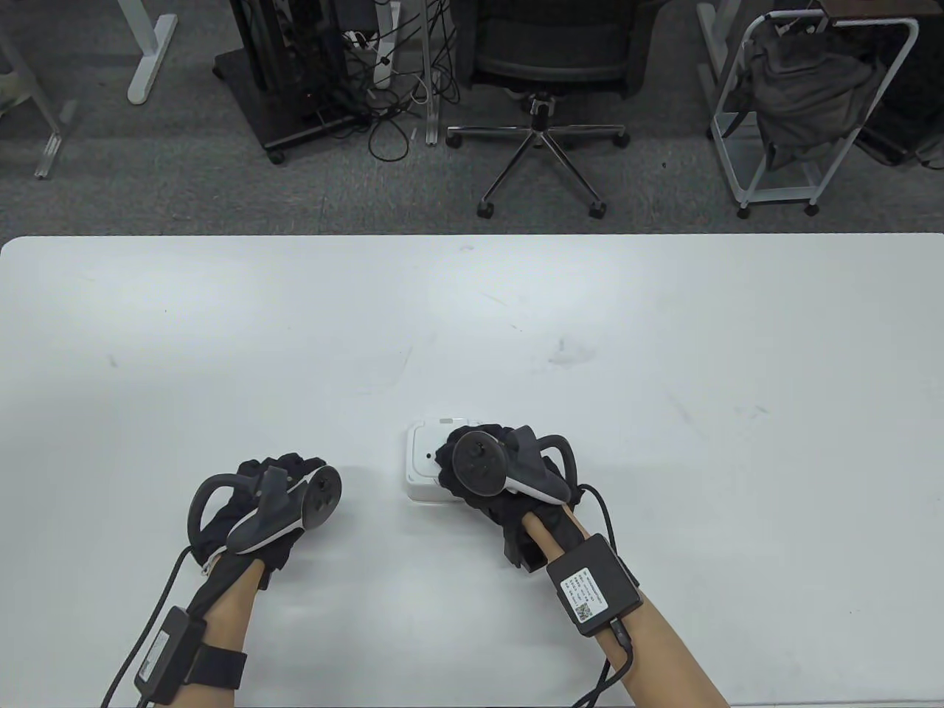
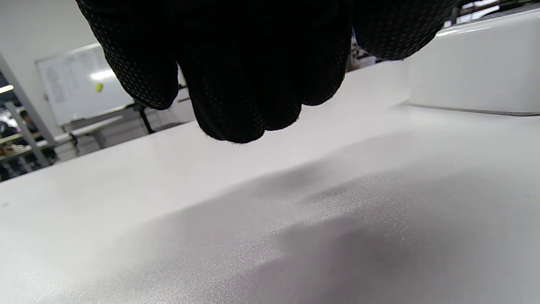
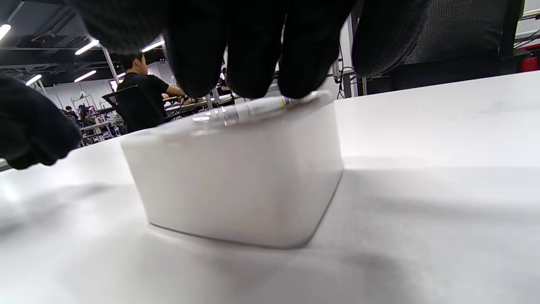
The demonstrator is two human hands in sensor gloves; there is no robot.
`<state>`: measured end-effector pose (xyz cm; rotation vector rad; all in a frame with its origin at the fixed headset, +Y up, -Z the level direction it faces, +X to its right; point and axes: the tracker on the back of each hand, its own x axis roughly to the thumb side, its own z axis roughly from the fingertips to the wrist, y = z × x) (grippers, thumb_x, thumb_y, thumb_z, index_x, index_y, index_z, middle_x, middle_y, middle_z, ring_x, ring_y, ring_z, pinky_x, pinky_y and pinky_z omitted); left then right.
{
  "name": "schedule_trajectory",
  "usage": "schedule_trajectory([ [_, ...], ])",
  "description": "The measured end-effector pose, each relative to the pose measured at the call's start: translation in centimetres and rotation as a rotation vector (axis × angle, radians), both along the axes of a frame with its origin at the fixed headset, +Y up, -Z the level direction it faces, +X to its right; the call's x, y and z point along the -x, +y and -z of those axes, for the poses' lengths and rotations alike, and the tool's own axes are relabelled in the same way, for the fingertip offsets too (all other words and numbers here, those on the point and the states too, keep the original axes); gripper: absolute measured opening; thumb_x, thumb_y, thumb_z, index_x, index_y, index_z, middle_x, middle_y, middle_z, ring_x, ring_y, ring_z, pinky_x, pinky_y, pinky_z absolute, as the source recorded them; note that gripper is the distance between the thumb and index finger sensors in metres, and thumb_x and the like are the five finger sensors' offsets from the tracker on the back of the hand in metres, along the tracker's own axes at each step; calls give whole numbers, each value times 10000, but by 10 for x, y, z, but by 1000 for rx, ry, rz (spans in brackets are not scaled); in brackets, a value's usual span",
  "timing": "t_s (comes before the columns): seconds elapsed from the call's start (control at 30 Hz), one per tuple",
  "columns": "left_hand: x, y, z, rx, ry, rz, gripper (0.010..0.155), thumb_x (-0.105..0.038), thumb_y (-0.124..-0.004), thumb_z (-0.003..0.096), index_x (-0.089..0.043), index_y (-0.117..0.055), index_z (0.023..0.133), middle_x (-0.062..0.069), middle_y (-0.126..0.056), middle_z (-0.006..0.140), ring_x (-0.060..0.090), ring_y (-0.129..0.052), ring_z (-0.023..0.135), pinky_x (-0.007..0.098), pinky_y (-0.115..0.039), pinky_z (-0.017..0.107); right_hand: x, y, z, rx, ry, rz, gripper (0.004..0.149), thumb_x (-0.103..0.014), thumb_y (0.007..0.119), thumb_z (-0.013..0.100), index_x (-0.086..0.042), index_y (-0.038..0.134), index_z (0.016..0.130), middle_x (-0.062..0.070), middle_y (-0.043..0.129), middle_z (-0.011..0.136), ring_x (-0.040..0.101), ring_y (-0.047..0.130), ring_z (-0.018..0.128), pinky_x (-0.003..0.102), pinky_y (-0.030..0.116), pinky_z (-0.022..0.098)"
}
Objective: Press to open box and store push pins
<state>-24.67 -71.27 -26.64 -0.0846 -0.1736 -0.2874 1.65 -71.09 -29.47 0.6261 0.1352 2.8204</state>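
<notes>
White table (image 1: 664,332), small white rounded box (image 1: 422,461), right hand (image 1: 501,472) resting on lid

Your table camera looks down from high above the worktop (image 1: 472,317). Your two wrist cameras sit low and very close, looking along it. All three see the white box (image 1: 426,461) (image 2: 476,71) (image 3: 240,173).

The white rectangular worktop (image 1: 664,332) looks smooth and matt, with faint grey scuffs. The small white plastic box (image 3: 240,177) has satin, slightly frosted walls and a glossier lid. Black knitted cloth gloves cover the fingers (image 2: 236,105), their weave dotted with tiny pale specks.
</notes>
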Motion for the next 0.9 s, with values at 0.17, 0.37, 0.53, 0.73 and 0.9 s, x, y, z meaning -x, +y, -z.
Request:
schedule_trajectory([
  [0.17, 0, 1, 0, -5, -4, 1, 527, -539, -647, 499, -347, -755, 978, -66, -893, 981, 172, -1014, 789, 482, -785, 741, -25, 24, -13, -37, -41, 22, 493, -490, 639, 458, -292, 692, 906, 46, 717, 1059, 373, 749, 956, 633, 619, 705],
  [0.37, 1, 3, -4, -26, -22, -1, 528, -539, -647, 499, -346, -758, 977, -67, -894, 981, 170, -1014, 789, 481, -787, 740, -86, 27, -22, 29, -159, 194, 505, -479, 635, 467, -271, 685, 925, 71, 725, 1056, 398, 742, 953, 651, 601, 704],
  [0.53, -1, 1, -3, -21, -27, 9, 528, -540, -647, 498, -348, -756, 978, -67, -892, 981, 168, -1013, 790, 479, -787, 741, -134, 20, -30, 1, -256, 106, 512, -484, 632, 466, -272, 682, 930, 73, 727, 1056, 399, 738, 958, 652, 595, 709],
  [0.73, 0, 1, -3, -38, -27, 2, 528, -539, -647, 498, -348, -750, 980, -70, -889, 983, 168, -1010, 793, 479, -785, 743, -171, 6, -31, -10, -367, 109, 513, -481, 632, 468, -269, 683, 932, 75, 723, 1060, 407, 726, 964, 664, 574, 716],
  [0.9, 1, 4, -5, -71, -26, -13, 528, -537, -649, 497, -349, -748, 980, -70, -887, 983, 167, -1011, 791, 478, -787, 741, -185, -7, -27, 68, -433, 155, 517, -476, 634, 468, -259, 684, 935, 86, 719, 1061, 416, 714, 968, 674, 557, 720],
])
